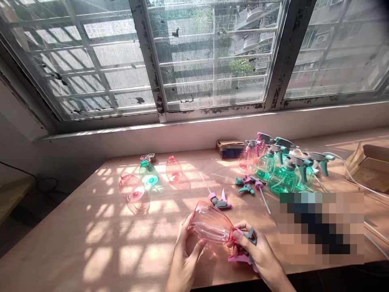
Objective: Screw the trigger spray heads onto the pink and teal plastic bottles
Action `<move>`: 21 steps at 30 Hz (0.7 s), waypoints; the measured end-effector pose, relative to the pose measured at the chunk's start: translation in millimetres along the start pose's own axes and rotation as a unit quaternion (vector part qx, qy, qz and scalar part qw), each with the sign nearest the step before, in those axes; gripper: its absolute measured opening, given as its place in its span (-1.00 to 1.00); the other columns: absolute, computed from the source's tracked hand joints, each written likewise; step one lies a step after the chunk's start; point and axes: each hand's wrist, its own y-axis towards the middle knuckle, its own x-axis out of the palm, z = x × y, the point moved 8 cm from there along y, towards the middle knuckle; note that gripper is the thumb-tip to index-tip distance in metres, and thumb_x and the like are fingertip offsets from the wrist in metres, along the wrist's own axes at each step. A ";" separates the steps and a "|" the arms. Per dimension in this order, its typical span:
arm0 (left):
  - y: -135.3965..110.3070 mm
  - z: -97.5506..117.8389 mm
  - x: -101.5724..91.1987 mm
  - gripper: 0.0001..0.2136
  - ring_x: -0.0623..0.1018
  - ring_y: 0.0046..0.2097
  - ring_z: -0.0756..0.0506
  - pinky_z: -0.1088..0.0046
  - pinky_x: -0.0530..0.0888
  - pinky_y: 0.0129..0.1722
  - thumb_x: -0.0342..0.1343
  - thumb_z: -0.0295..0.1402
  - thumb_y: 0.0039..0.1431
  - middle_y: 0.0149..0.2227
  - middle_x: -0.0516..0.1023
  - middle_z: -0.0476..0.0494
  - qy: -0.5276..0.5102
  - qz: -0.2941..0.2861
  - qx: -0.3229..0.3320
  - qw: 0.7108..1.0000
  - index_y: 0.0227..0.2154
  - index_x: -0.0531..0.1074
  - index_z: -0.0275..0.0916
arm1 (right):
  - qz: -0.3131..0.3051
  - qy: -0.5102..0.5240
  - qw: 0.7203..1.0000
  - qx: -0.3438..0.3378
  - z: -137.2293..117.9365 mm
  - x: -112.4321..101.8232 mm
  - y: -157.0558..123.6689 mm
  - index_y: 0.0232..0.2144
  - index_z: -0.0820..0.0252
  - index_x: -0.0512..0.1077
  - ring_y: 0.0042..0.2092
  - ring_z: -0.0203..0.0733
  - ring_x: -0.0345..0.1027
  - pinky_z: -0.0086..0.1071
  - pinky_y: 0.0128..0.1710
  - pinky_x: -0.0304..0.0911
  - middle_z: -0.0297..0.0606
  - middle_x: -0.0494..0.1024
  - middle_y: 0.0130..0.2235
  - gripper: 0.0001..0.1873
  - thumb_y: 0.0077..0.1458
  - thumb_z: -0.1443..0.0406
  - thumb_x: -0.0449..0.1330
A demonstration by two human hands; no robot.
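Observation:
Tilted on its side, a clear pink spray bottle lies between my two hands, just above the near part of the table. My left hand is wrapped around its base. At the bottle's neck, my right hand pinches the collar of a pink and grey trigger sprayer head, which hangs below the fingers. Whether the threads are engaged I cannot tell. Just beyond the bottle lies a loose pink and grey sprayer head with its tube.
Two pink bottles and a green bottle without heads stand at the left. More loose heads lie mid-table. Several green bottles with sprayers stand at the right, near a cardboard box and a white cable. A small box sits by the wall.

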 end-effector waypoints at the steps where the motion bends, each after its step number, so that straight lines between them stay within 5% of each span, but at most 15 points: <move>1: -0.4 -1.7 2.1 -0.31 0.43 0.47 -0.46 -0.06 0.32 0.50 0.43 -0.06 0.26 0.37 0.56 -0.30 0.002 -0.013 -0.004 1.000 0.40 0.42 0.00 | -0.001 -0.002 1.000 -0.001 -0.9 0.9 -0.8 -0.28 0.12 0.53 -0.50 -0.21 0.52 -0.31 -0.46 0.60 -0.32 0.70 -0.46 -0.47 0.07 -0.15 0.55; 7: -0.5 -13.5 1.3 -0.24 0.37 0.49 -0.51 -0.14 0.26 0.51 0.40 0.11 0.21 0.32 0.59 -0.37 -0.002 -0.003 -0.029 1.000 0.38 0.41 -0.10 | 0.018 -0.041 0.999 0.003 -6.4 5.0 -8.5 -0.32 0.13 0.56 -0.39 -0.07 0.64 -0.26 -0.38 0.66 -0.35 0.70 -0.47 -0.50 -0.03 -0.06 0.63; 14: -9.5 -5.6 -0.4 -0.38 0.32 0.53 -0.46 -0.06 0.13 0.57 0.49 -0.12 0.20 0.50 0.40 -0.23 0.003 0.033 0.019 0.999 0.31 0.52 0.06 | 0.052 0.028 0.996 0.066 -4.1 0.0 -10.5 -0.36 0.12 0.51 -0.53 -0.18 0.53 -0.33 -0.52 0.57 -0.38 0.64 -0.53 -0.38 -0.05 -0.23 0.57; 16: -13.9 -7.9 0.0 -0.31 0.40 0.48 -0.47 -0.07 0.26 0.51 0.50 -0.06 0.17 0.48 0.43 -0.26 -0.041 0.006 0.010 0.999 0.34 0.47 0.07 | 0.062 0.023 0.996 0.067 -3.2 -1.1 -13.8 -0.40 0.10 0.52 -0.54 -0.17 0.50 -0.34 -0.54 0.53 -0.39 0.59 -0.55 -0.37 -0.03 -0.29 0.52; 19: -17.5 -5.9 -2.5 -0.26 0.54 0.35 -0.53 -0.10 0.51 0.32 0.50 0.14 0.07 0.29 0.61 -0.37 -0.096 -0.037 -0.019 0.995 0.24 0.50 -0.06 | 0.044 -0.062 0.997 0.000 -6.2 2.6 -24.6 -0.44 0.08 0.59 -0.54 -0.10 0.47 -0.27 -0.50 0.52 -0.35 0.56 -0.57 -0.38 -0.01 -0.32 0.48; 21: -16.9 1.3 -13.3 -0.29 0.60 0.28 -0.52 -0.08 0.58 0.25 0.37 0.30 0.11 0.20 0.67 -0.38 -0.104 -0.004 -0.033 0.994 0.14 0.55 -0.11 | 0.039 -0.160 0.980 -0.108 -15.9 8.3 -37.7 -0.43 0.04 0.68 -0.51 -0.04 0.48 -0.22 -0.41 0.50 -0.28 0.60 -0.55 -0.43 -0.02 -0.30 0.49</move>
